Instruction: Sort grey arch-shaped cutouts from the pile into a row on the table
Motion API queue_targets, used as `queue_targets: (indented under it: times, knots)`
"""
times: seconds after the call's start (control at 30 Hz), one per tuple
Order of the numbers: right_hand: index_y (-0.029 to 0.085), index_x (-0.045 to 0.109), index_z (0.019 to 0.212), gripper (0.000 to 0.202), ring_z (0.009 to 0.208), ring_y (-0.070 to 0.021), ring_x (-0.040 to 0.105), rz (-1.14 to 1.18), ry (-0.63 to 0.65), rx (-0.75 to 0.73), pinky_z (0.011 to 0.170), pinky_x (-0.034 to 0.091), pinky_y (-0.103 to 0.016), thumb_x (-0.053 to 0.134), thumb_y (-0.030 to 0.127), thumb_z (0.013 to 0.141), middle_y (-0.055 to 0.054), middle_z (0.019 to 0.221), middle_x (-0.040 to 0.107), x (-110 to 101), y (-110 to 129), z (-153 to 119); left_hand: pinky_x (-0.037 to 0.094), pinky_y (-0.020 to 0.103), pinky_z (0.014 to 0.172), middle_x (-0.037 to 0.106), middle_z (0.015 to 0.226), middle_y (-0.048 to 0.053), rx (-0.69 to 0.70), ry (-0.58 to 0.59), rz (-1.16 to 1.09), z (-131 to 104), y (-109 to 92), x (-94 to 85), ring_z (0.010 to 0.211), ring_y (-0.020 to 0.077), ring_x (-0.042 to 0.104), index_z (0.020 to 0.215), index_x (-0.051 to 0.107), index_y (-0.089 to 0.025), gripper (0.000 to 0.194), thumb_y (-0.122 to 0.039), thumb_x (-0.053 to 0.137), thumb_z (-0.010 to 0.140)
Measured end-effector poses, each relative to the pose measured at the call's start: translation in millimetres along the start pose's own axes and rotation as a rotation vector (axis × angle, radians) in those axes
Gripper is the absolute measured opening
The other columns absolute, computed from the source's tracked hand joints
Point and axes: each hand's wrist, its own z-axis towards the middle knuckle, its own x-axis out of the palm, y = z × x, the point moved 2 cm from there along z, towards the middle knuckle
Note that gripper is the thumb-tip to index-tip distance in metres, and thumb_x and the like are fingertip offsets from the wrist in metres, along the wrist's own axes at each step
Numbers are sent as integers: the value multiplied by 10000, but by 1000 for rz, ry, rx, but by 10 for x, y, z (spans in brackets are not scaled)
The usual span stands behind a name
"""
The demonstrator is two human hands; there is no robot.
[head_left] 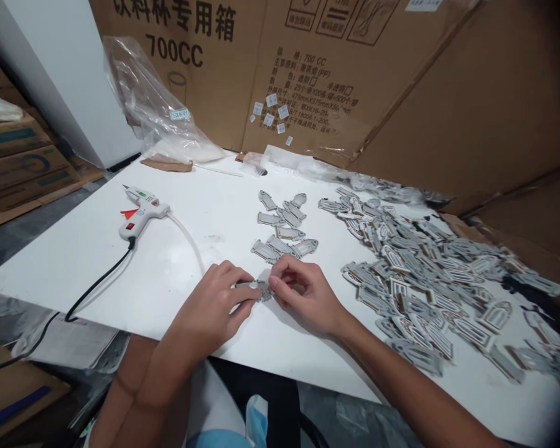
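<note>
Near the front edge of the white table (pixel 168 292), a small flat grey piece (pixel 264 291) is held between both hands. My left hand (pixel 221 298) is closed on its left side, thumb and fingers pinching it. My right hand (pixel 308 292) pinches its right end between thumb and fingertips. The fingers cover much of the piece, so its full outline is hidden. Just beyond the hands lies a small group of flat grey arch-shaped pieces (pixel 289 234), some overlapping. A far larger heap of similar pieces (pixel 415 280) spreads to the right of my right hand.
A white glue gun (pixel 142 214) with an orange trigger lies at the left, its black cord (pixel 98 283) running over the table edge. Clear plastic bags (pixel 168 118) rest at the back against large cardboard boxes (pixel 242 37). A blue-white item (pixel 256 417) is below the front edge.
</note>
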Motion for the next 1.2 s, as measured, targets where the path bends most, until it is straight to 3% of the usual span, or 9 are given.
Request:
queue_targets:
  times: [0.17,0.53,0.83,1.03,1.2]
  knots:
    - [227,676,918,223,588,-136,555,-91,7,-16,566,431,-288,676,382,1078,39,675,608,-11,12,-1,537,420,910,713,1115,79,-18,-8,1,9,-16,19,1040,244,639,1182,811,-232,214,-162,652,1057]
    - [235,669,926,181,617,-137,500,-202,-21,-76,572,406,-285,659,332,1079,36,720,591,-33,-8,4,528,423,855,798,1073,55,61,-50,20,16,-26,-16,968,238,724,1037,818,-203,143,-180,677,1038]
    - [237,648,914,274,606,-153,575,43,-14,31,598,459,-308,682,444,1091,37,714,600,-32,-45,53,555,416,837,800,1039,50,46,-86,10,23,-19,9,926,225,718,1017,827,-203,142,-178,690,1043]
    - [223,695,942,294,647,-147,599,158,-4,52,628,486,-307,680,468,1104,0,852,698,-30,-93,64,575,377,818,788,997,46,12,-103,-52,35,-33,31,929,218,733,972,815,-194,121,-163,713,1030]
    - [230,693,909,343,579,-155,568,255,-33,96,560,426,-304,631,489,1125,2,748,689,-41,-138,84,568,373,772,782,967,48,21,-109,25,46,-57,44,878,217,723,955,820,-196,142,-155,705,1027]
